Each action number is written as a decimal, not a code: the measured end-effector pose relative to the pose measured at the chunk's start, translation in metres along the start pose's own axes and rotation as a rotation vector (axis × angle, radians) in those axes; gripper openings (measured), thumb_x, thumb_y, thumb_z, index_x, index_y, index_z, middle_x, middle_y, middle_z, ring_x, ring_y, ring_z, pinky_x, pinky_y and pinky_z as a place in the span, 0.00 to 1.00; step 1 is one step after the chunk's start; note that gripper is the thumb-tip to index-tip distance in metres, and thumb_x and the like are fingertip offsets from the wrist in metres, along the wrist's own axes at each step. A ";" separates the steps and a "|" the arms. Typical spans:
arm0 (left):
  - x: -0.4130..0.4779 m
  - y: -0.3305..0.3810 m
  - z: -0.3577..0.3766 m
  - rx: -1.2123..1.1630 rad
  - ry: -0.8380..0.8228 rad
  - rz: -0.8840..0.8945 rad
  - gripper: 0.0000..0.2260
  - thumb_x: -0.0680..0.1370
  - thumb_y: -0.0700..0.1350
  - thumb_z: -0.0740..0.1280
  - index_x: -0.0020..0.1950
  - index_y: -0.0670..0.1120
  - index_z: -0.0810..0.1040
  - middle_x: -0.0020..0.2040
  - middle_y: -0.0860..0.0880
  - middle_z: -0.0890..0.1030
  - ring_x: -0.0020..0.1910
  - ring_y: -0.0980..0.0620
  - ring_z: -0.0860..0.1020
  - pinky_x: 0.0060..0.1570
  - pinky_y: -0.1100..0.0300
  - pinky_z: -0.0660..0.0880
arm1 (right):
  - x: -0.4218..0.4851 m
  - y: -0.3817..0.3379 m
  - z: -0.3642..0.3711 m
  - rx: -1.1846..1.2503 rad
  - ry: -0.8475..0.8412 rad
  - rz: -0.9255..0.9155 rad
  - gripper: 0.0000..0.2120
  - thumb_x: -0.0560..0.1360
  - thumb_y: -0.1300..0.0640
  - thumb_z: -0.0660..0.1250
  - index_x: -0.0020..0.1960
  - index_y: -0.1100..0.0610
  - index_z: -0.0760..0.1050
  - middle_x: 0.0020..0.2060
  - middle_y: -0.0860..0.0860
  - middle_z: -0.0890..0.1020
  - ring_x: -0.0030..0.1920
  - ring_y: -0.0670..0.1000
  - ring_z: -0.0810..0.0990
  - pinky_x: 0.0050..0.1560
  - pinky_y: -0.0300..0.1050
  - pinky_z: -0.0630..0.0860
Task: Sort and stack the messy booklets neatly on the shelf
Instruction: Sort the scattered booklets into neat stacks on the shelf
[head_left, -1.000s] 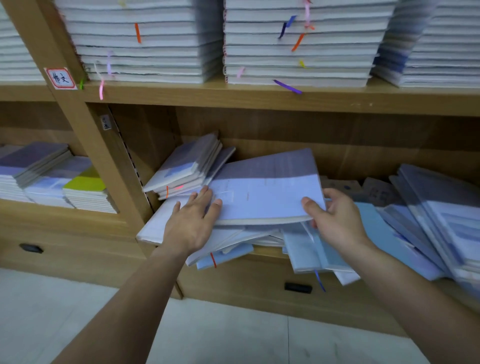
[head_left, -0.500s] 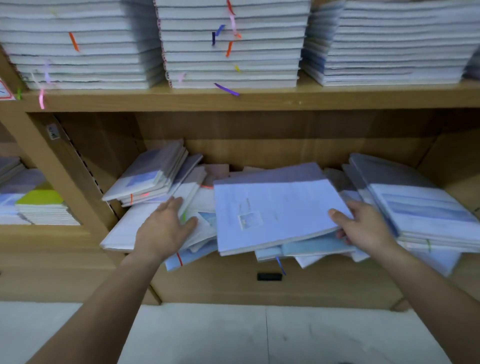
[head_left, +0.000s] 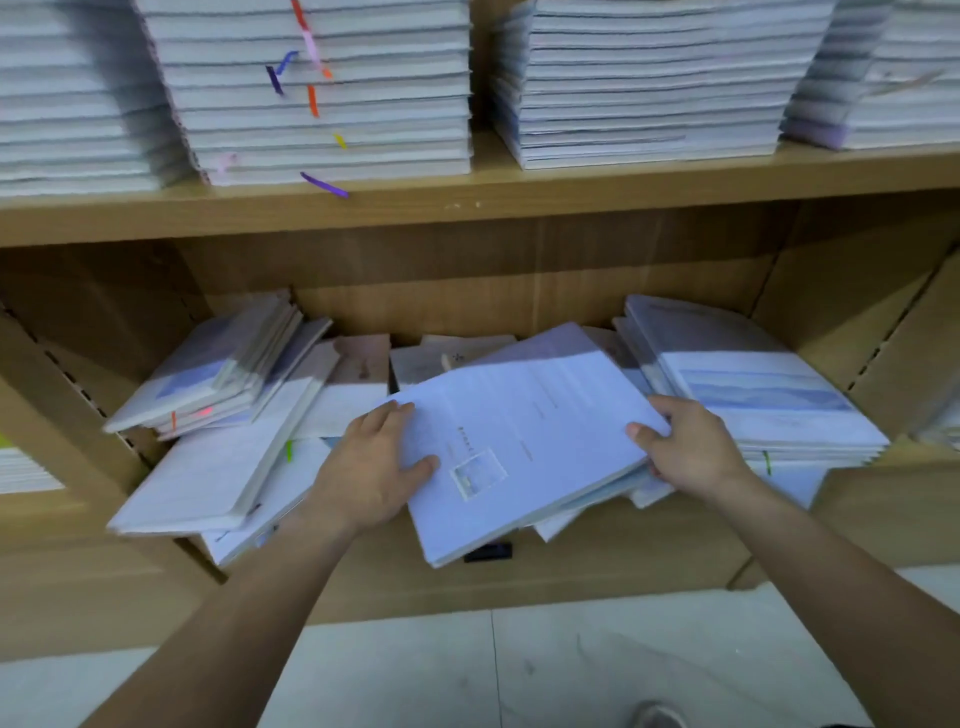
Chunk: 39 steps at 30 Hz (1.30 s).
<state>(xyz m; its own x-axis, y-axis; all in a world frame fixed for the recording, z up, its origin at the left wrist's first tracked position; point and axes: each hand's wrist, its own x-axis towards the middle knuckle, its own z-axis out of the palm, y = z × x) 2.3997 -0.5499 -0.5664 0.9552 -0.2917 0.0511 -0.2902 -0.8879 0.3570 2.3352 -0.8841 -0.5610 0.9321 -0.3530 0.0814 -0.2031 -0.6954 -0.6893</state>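
I see both hands on a pale blue booklet (head_left: 524, 441), tilted over the shelf (head_left: 467, 208) pile: left hand (head_left: 371, 475) gripping its left edge, right hand (head_left: 685, 447) its right corner.

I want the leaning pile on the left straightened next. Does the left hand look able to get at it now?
Probably, once it lets go: the left hand grips the booklet by its left edge, and the leaning pile lies open just to its left, nothing between them.

Pale blue booklet (head_left: 524, 436) tilted, askew atop messy booklets (head_left: 218, 467), overhanging lower shelf (head_left: 597, 540) edge.
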 end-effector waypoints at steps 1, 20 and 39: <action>0.002 0.001 0.003 0.011 -0.015 -0.004 0.34 0.78 0.60 0.66 0.80 0.48 0.59 0.80 0.48 0.57 0.77 0.45 0.57 0.74 0.52 0.59 | -0.001 0.001 0.001 -0.004 0.026 -0.006 0.13 0.78 0.55 0.69 0.62 0.52 0.81 0.40 0.49 0.84 0.44 0.54 0.80 0.44 0.42 0.70; 0.007 0.013 0.006 0.237 0.062 -0.188 0.52 0.56 0.84 0.50 0.61 0.45 0.73 0.55 0.44 0.73 0.58 0.41 0.70 0.56 0.48 0.72 | 0.005 -0.017 0.024 0.363 0.152 -0.017 0.51 0.76 0.55 0.73 0.81 0.45 0.38 0.59 0.47 0.81 0.49 0.52 0.83 0.53 0.57 0.80; -0.018 0.016 0.015 -0.150 -0.105 -0.190 0.26 0.72 0.69 0.67 0.49 0.47 0.71 0.47 0.49 0.79 0.45 0.49 0.78 0.40 0.54 0.72 | -0.038 -0.026 0.037 0.251 -0.013 -0.041 0.38 0.80 0.54 0.67 0.81 0.58 0.48 0.52 0.45 0.80 0.52 0.53 0.81 0.46 0.47 0.76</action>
<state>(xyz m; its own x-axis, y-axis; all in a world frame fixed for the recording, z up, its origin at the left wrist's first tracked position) 2.3770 -0.5640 -0.5755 0.9781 -0.1667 -0.1243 -0.0865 -0.8696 0.4861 2.3159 -0.8293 -0.5733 0.9420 -0.3187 0.1048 -0.0857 -0.5308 -0.8432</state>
